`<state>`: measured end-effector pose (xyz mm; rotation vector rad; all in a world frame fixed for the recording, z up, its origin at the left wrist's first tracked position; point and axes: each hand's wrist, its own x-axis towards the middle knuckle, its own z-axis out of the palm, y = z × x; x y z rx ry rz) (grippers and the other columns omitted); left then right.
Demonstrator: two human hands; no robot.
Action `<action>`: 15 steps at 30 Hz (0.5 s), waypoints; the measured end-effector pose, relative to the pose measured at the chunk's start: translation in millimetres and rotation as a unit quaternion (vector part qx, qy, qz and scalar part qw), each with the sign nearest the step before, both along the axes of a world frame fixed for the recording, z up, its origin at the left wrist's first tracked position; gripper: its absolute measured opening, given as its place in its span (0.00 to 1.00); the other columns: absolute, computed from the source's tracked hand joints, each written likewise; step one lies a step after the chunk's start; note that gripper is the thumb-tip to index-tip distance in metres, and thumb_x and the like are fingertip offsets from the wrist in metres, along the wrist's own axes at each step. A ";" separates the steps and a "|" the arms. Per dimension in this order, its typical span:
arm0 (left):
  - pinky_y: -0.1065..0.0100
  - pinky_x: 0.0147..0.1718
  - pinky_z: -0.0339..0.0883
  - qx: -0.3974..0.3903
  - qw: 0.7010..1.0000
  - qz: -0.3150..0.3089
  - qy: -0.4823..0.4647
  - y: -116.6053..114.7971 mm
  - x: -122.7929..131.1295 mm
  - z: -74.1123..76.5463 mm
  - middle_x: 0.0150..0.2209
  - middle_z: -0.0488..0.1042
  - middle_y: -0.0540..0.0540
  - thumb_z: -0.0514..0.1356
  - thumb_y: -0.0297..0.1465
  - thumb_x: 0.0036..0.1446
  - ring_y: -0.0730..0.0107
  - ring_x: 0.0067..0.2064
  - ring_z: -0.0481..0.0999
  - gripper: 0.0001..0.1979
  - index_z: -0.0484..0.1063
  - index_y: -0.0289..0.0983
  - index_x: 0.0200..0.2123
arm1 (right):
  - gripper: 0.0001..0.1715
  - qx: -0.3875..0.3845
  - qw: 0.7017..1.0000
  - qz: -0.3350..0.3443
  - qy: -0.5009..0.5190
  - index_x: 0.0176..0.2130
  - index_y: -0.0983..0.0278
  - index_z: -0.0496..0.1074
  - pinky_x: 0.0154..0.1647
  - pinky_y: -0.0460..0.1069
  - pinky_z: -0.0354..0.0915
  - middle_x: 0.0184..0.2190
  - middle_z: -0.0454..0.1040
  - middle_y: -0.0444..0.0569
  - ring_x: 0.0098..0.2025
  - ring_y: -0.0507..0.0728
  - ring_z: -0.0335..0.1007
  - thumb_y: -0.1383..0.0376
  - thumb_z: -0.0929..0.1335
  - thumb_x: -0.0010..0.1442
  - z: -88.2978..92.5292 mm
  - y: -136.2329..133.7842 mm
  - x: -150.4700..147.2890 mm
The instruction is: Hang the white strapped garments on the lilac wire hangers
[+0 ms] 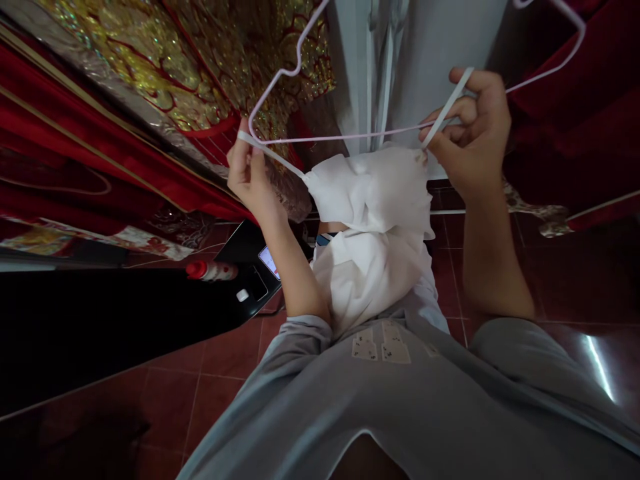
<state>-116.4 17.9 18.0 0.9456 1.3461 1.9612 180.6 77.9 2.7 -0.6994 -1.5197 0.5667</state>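
Observation:
A white garment point(373, 227) with thin straps hangs bunched in front of my chest. My left hand point(247, 170) pinches its left strap point(273, 155) at the left corner of a pale pink wire hanger point(320, 137). My right hand point(473, 137) is closed on the right strap point(447, 107) where it crosses the hanger's bottom bar. The hanger's upper part runs out of the top of the view.
A black table point(100, 313) at the left carries a red-capped bottle point(210, 270), a phone point(269, 261) and a small white object point(243, 295). Red and gold embroidered cloth point(165, 73) hangs at the upper left, dark red cloth point(590, 120) at the right. The floor has red tiles point(225, 360).

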 end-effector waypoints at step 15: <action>0.54 0.58 0.68 0.187 0.973 -0.036 0.130 19.6 -26.7 -27.8 0.49 0.77 0.47 0.73 0.46 0.52 0.53 0.54 0.75 0.22 0.78 0.48 0.50 | 0.49 -0.031 1.000 0.002 -0.003 0.55 0.55 0.59 0.22 0.42 0.59 0.35 0.69 0.43 0.36 0.51 0.68 0.46 0.78 0.39 2.4 -4.2 7.7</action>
